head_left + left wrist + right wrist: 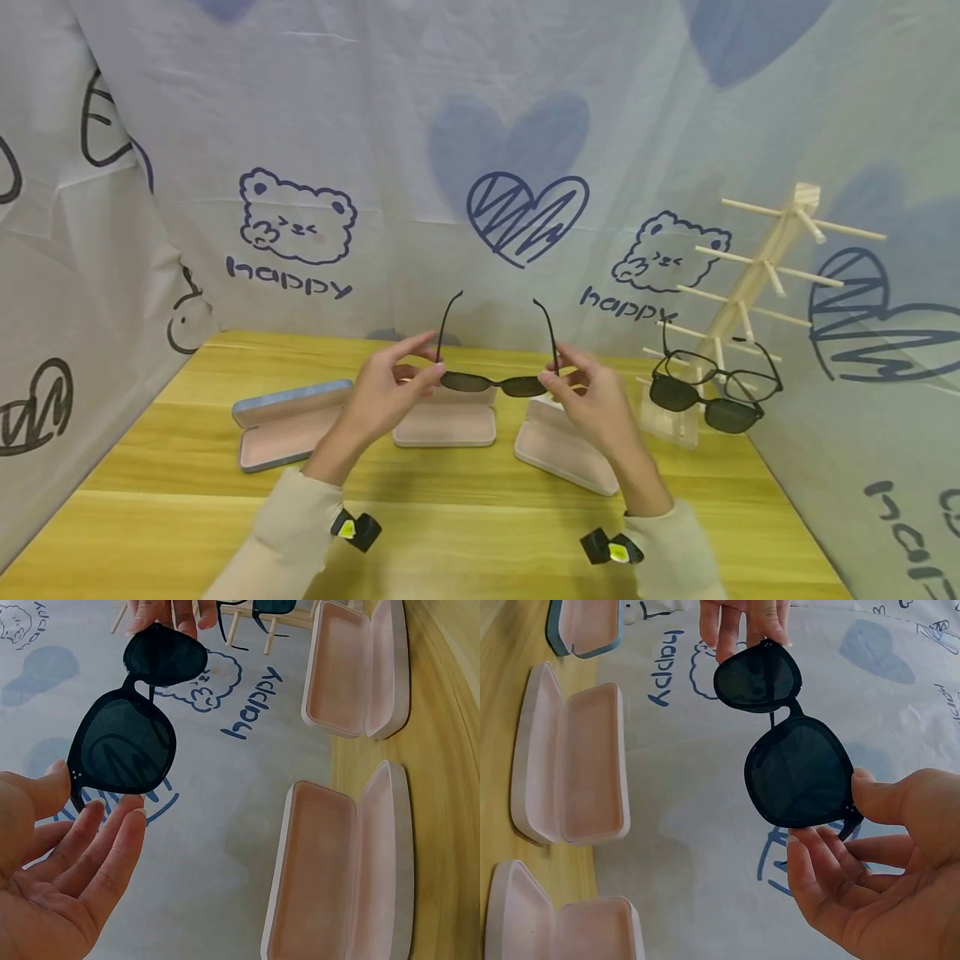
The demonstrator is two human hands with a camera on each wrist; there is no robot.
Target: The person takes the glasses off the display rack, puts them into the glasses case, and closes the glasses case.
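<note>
Black sunglasses (522,386) with dark lenses are held up above the table, temples unfolded and pointing away from me. My left hand (392,385) pinches the frame at its left hinge between thumb and fingers. At the opposite hinge, my right hand (592,398) pinches it the same way. The left wrist view shows the thumb on the front of the sunglasses (124,742) and fingertips below the lens. Beneath and behind the hands lie three opened glasses cases: a blue one (273,447), a middle pale pink one (444,429) and a right pale one (562,457).
At the right stands a wooden display rack (757,271) with several pegs. Clear-lensed glasses (752,385) and another pair of sunglasses (733,416) hang low on it. A printed cloth (405,208) rises behind the yellow wooden table (465,533).
</note>
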